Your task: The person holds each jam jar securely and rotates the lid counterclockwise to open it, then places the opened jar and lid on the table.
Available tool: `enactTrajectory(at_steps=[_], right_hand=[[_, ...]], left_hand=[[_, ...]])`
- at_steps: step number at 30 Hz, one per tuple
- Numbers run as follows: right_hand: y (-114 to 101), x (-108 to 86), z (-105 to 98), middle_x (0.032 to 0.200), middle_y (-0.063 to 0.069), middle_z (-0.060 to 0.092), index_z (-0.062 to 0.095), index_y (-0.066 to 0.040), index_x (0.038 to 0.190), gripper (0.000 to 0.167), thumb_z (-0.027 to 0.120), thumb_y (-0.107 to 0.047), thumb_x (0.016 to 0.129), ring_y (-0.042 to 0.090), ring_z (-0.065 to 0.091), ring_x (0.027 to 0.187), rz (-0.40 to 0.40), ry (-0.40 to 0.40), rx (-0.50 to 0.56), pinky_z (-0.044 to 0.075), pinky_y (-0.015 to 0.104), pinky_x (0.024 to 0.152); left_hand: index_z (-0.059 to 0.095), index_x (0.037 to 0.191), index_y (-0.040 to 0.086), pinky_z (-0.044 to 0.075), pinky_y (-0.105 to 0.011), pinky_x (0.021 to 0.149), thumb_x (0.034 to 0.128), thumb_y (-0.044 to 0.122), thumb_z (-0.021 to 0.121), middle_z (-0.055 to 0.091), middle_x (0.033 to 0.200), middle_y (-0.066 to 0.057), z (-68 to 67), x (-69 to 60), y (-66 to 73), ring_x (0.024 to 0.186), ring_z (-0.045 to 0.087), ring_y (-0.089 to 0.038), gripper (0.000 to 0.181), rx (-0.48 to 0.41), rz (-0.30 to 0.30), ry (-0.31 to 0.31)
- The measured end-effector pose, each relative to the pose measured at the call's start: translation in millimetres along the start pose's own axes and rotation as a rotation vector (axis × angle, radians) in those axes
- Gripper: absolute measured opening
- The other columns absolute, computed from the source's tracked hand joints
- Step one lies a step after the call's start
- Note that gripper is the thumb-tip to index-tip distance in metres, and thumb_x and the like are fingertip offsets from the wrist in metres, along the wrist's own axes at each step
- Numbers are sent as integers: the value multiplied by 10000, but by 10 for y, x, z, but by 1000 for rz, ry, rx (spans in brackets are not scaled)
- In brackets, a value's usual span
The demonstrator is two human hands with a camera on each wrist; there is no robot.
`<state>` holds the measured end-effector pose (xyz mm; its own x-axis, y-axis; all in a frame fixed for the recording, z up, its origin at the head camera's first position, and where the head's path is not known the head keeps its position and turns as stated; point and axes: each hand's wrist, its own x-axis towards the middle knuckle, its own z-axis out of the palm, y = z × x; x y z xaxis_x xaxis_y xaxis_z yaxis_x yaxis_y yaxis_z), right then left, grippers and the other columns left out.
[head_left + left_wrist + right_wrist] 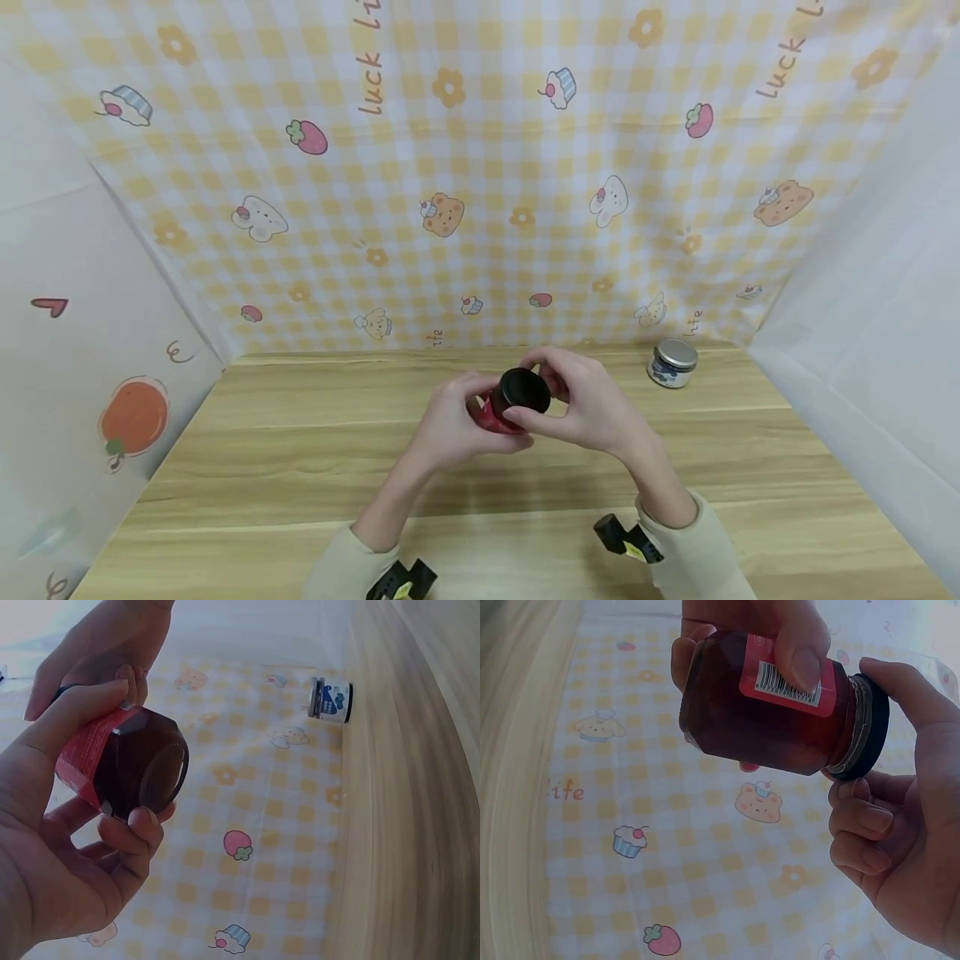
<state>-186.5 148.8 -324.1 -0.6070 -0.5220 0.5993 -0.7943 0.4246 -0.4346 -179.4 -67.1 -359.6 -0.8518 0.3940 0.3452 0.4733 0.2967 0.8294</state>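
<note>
A glass jar (780, 742) with dark red contents and a red barcode label is held up above the table. My left hand (457, 423) grips the jar's body, thumb on one side and fingers round the other. In the left wrist view the faceted glass base (150, 765) faces the camera. My right hand (592, 404) pinches the black lid (525, 390) between thumb and fingers. From the right wrist view, the lid (866, 727) sits on the jar's mouth, with the right thumb and fingertips at its rim.
A small jar (672, 364) with a silvery lid and a blue-and-white label stands at the table's back right. The wooden table (300, 475) meets a yellow checked cloth (495, 167) behind. White cloths (862, 275) hang at both sides.
</note>
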Motion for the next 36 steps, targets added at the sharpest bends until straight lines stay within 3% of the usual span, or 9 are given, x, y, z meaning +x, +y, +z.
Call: enactTrajectory(at_steps=[7, 13, 22, 30, 36], right_hand=[[5, -4, -20, 726, -91, 475, 646, -146, 1116, 374, 828, -342, 854, 73, 426, 615, -80, -8, 56, 364, 202, 529], [-5, -12, -54, 740, -89, 487, 645, -135, 1139, 392, 837, -306, 843, 90, 429, 605, -98, -43, 101, 371, 194, 526], [-25, -23, -85, 742, -86, 508, 637, -150, 1135, 393, 850, -270, 828, 66, 422, 592, -106, -109, 198, 366, 176, 500], [-29, -36, -92, 801, -84, 581, 632, -144, 1158, 400, 834, -282, 841, 37, 489, 638, -146, -133, 283, 411, 186, 493], [-43, -31, -99, 818, -83, 603, 630, -121, 1170, 398, 788, -328, 868, 24, 483, 629, -209, -108, 315, 382, 171, 473]], left_hand=[[748, 1028, 302, 439, -259, 543, 702, 240, 945, 664, 852, 65, -27, -5, -27, 593, 488, -148, 386, -138, 3, -98], [760, 1024, 253, 425, -241, 525, 708, 192, 936, 673, 829, 5, -42, -5, -31, 577, 476, -125, 367, -226, -7, -166], [743, 953, 125, 507, -245, 575, 721, 98, 902, 676, 744, -52, -58, -21, -44, 623, 588, -121, 282, -349, 9, -295], [710, 1030, -7, 532, -225, 623, 752, -24, 846, 709, 855, -66, -63, -10, -83, 694, 635, -107, 310, -535, 98, -458], [700, 1073, -32, 546, -253, 664, 770, -11, 839, 717, 920, -60, -78, -17, -88, 762, 658, -129, 334, -554, 141, -505]])
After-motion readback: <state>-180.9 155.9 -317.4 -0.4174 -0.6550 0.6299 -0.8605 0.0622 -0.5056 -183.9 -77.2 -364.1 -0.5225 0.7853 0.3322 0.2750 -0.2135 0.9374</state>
